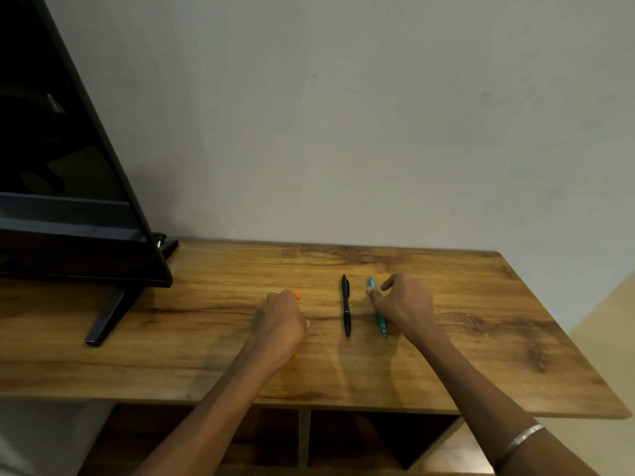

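Pen (380, 322), slim, bright teal.

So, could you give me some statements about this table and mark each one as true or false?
1. The black pen lies between the two hands. True.
2. The right hand touches the black pen. False: its thumb touches the teal pen.
3. The left hand lies flat and open. False: its fingers curl over an orange thing.
4. A dark screen stands at the left end of the table. True.
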